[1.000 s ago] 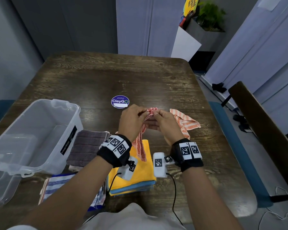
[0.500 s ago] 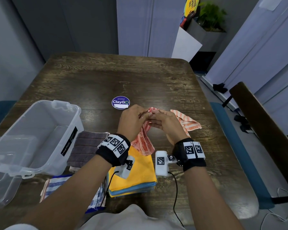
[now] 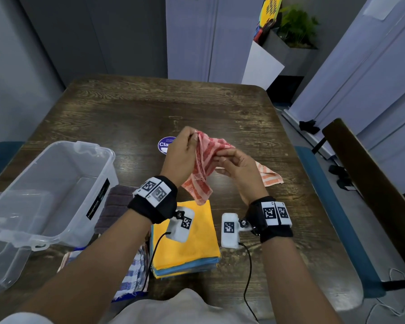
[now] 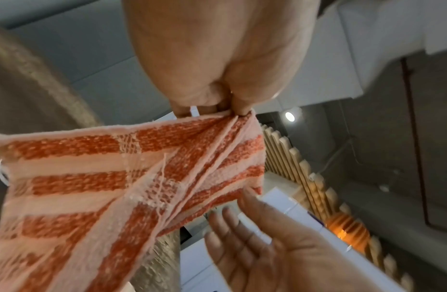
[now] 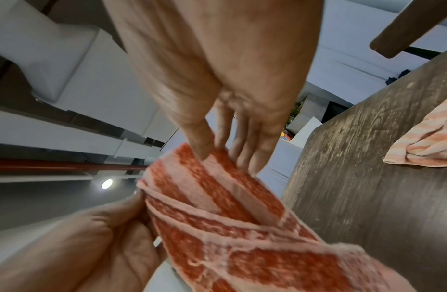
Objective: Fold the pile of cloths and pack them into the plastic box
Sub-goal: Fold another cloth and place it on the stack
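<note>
The left hand (image 3: pixel 181 155) pinches the top corner of a red-striped cloth (image 3: pixel 202 169) between thumb and curled fingers. The right hand (image 3: pixel 240 170), its fingers nearly straight, nips the same top edge close by, thumb on one face and fingers on the other. The cloth is coarse terry with loose threads, gathered into lengthwise pleats and held clear of the dark, grainy wooden surface (image 3: pixel 220 106). Its long axis hangs from the hands down toward the person, and its lower end hangs over the far edge of a square stack of folded cloths (image 3: pixel 192 249), yellow on top and blue beneath.

Left of the stack lie a ribbed grey cloth (image 3: pixel 117 206) and the clear plastic box (image 3: pixel 96 148). A blue-checked cloth (image 3: pixel 133 274) lies nearer, partly under the left forearm. The right hand half hides a crumpled pale orange cloth (image 3: pixel 269 177), and the left hand covers part of a round sticker (image 3: pixel 164 146).
</note>
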{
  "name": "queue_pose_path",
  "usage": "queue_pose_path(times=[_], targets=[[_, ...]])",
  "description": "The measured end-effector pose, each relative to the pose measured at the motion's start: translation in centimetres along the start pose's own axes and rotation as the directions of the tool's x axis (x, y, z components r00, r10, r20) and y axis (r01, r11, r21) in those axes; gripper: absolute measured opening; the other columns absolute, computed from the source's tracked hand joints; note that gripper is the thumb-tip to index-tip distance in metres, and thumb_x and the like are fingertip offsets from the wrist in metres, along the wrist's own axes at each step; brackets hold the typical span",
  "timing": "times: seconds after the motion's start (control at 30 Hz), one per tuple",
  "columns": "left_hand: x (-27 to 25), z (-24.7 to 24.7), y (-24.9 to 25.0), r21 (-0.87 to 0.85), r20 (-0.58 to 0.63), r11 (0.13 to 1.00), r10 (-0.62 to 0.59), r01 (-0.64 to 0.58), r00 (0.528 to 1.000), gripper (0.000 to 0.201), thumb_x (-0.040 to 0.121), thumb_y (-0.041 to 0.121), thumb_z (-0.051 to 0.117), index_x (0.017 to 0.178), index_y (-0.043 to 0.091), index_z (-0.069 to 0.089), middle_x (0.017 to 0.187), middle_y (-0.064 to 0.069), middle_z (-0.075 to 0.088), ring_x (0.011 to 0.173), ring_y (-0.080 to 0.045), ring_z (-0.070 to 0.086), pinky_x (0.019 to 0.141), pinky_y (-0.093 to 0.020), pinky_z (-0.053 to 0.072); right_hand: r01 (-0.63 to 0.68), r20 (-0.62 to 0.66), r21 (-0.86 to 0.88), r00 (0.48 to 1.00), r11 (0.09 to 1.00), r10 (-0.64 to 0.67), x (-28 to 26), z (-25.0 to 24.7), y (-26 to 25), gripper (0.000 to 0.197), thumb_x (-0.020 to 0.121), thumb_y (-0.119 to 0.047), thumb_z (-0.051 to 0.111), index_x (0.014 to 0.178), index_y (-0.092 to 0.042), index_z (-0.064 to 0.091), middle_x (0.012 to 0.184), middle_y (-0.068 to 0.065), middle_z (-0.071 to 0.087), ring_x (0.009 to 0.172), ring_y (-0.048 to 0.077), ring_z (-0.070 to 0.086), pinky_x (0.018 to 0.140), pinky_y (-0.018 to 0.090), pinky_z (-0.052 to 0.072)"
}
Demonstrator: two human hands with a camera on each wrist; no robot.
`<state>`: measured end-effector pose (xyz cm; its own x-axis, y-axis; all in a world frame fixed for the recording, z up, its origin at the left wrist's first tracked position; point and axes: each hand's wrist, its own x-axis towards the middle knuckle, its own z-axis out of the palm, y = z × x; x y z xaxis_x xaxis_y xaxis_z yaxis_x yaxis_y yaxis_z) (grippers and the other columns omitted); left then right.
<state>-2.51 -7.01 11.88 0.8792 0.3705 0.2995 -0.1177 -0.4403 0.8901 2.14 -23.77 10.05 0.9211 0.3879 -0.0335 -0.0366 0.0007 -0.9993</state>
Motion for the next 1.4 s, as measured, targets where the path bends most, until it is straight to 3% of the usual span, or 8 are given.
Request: queue_pose_path(times=[0.1,0.2,0.33,0.53,0.67,1.0,1.27,1.4], targets=[[0.5,-0.4,0.2,-0.211,0.058,0.973,-0.079,0.089,0.995,0.024,0.109,0.019,0.038,0.099,0.007,0.057,0.088,-0.002,0.059,0.08,-0.012,0.055,0.079,-0.035,0.049,0.016,-0.201,-0.088,0.979,0.996,-0.033,-0.1,-0.1,0.3,0.034,0.089,-0.022,0.076,0.115,-0.017,0.055,0.108,0.009,0.065,0.101,0.018,0.064,0.086,0.035,0.056],[0.3,-1.1,0.7,-0.378,0.129,0.916,-0.092,0.135,0.987,0.025,0.11,0.018,0.036,0.099,0.009,0.056,0.085,-0.003,0.059,0.076,-0.014,0.055,0.073,-0.027,0.05,-0.001,-0.086,-0.093,0.996,0.996,-0.007,0.2,-0.5,0.1,0.057,0.088,-0.042,0.075,0.137,-0.024,0.05,0.121,0.002,0.064,0.115,0.015,0.061,0.094,0.029,0.05],[0.1,-1.3,0.2,-0.451,0.105,0.873,-0.153,0.184,0.983,0.026,0.11,0.02,0.035,0.101,0.006,0.056,0.08,-0.001,0.058,0.071,-0.009,0.053,0.068,-0.023,0.047,0.123,0.005,0.004,0.992,0.992,-0.123,0.1,0.0,-1.4,0.015,0.1,-0.025,0.061,0.11,-0.02,0.07,0.107,0.004,0.073,0.1,0.018,0.068,0.094,0.041,0.052],[-0.5,-1.1,-0.1,-0.35,0.249,0.898,-0.186,0.268,0.95,0.075,0.102,0.063,0.023,0.11,-0.001,0.063,0.096,-0.011,0.073,0.091,-0.019,0.071,0.096,-0.038,0.054,0.256,-0.047,-0.115,0.964,0.96,-0.262,0.3,1.1,-3.8,0.018,0.104,-0.02,0.055,0.107,-0.007,0.067,0.088,0.013,0.066,0.08,0.02,0.059,0.072,0.039,0.048],[-1.0,-1.0,-1.1,-0.35,0.238,0.902,-0.173,0.251,0.956,0.035,0.094,0.032,0.067,0.12,0.008,0.066,0.112,-0.006,0.074,0.106,-0.022,0.07,0.101,-0.046,0.053,0.283,-0.065,-0.194,0.952,0.939,-0.3,0.5,0.8,-4.1,0.017,0.105,-0.025,0.053,0.103,-0.015,0.066,0.091,0.012,0.069,0.08,0.019,0.063,0.075,0.046,0.053],[-3.1,-0.9,-0.5,-0.366,0.529,0.838,-0.17,0.404,0.832,0.019,0.096,0.012,0.064,0.114,0.009,0.067,0.11,-0.009,0.075,0.1,-0.022,0.072,0.083,-0.024,0.056,0.187,-0.083,-0.124,0.977,0.975,-0.198,0.5,0.3,-4.4,0.018,0.104,-0.036,0.051,0.099,-0.024,0.064,0.098,0.021,0.07,0.085,0.035,0.067,0.082,0.067,0.053],[-2.0,-1.6,-1.2,-0.478,0.319,0.798,-0.232,0.367,0.919,0.028,0.097,0.012,0.061,0.122,-0.001,0.061,0.107,-0.008,0.075,0.096,-0.022,0.072,0.085,-0.034,0.057,-0.05,0.182,-0.078,0.981,0.996,0.063,-0.2,-0.2,-1.8,0.037,0.097,-0.043,0.061,0.123,-0.018,0.064,0.114,0.008,0.074,0.106,0.03,0.071,0.098,0.054,0.053],[-2.1,-2.5,-2.4,-0.496,0.247,0.787,-0.276,0.366,0.929,0.03,0.098,0.013,0.062,0.127,0.005,0.057,0.121,-0.017,0.069,0.11,-0.033,0.068,0.097,-0.05,0.054,-0.037,0.226,-0.04,0.973,0.999,0.045,-0.6,1.0,0.0,0.028,0.101,-0.014,0.059,0.128,-0.009,0.064,0.115,0.011,0.074,0.105,0.025,0.071,0.088,0.038,0.057]])
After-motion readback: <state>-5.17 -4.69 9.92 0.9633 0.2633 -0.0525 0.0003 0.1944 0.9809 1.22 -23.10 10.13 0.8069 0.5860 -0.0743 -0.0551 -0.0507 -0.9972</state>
